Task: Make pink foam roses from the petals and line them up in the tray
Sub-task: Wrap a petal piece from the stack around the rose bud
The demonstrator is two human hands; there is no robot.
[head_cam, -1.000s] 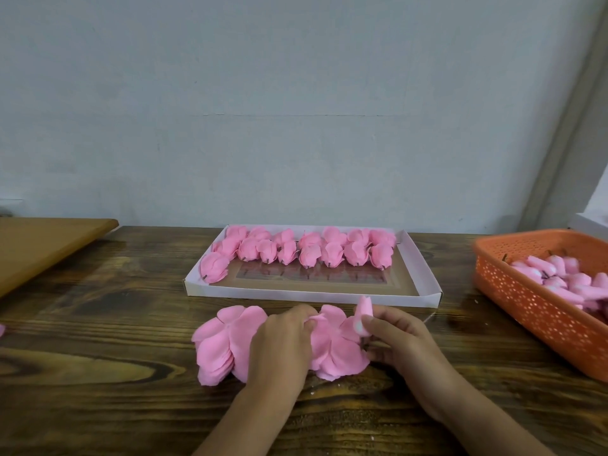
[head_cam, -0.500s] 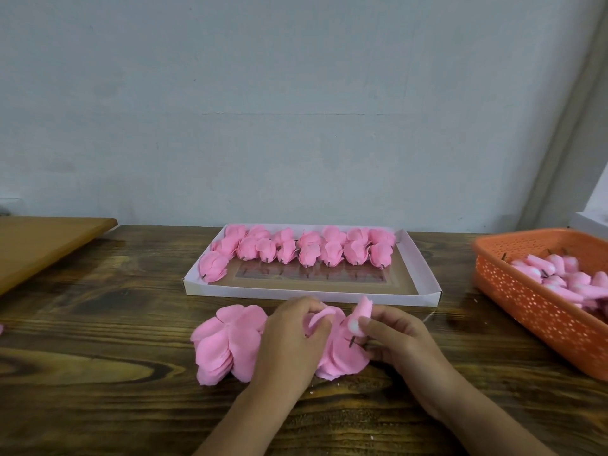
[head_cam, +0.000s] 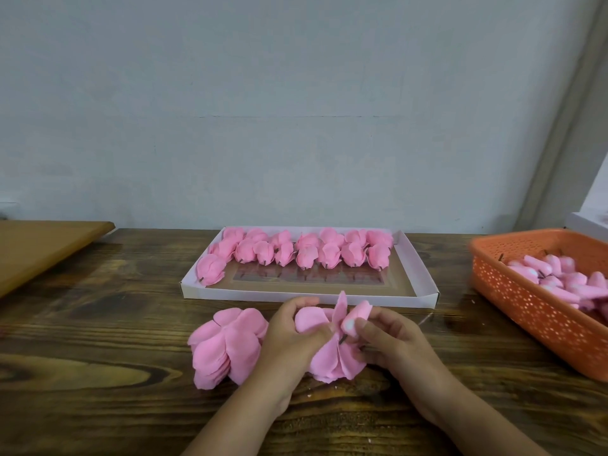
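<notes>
Two stacks of pink foam petals lie on the wooden table in front of the tray: the left stack (head_cam: 227, 347) and the right stack (head_cam: 335, 360). My left hand (head_cam: 291, 337) pinches a petal sheet (head_cam: 339, 311) lifted off the right stack. My right hand (head_cam: 391, 340) holds a pink foam bud (head_cam: 357, 315) on a short dark stem against that sheet. The shallow white tray (head_cam: 424, 284) behind holds finished pink roses (head_cam: 306, 250) in two rows along its far side, plus one at the left end.
An orange perforated basket (head_cam: 513, 297) with several pink buds stands at the right. A light wooden board (head_cam: 39, 248) lies at the far left. The grey wall rises right behind the tray.
My left hand has peeled a petal sheet up from the right stack and raised it toward the bud. The right hand has lifted the bud slightly.
</notes>
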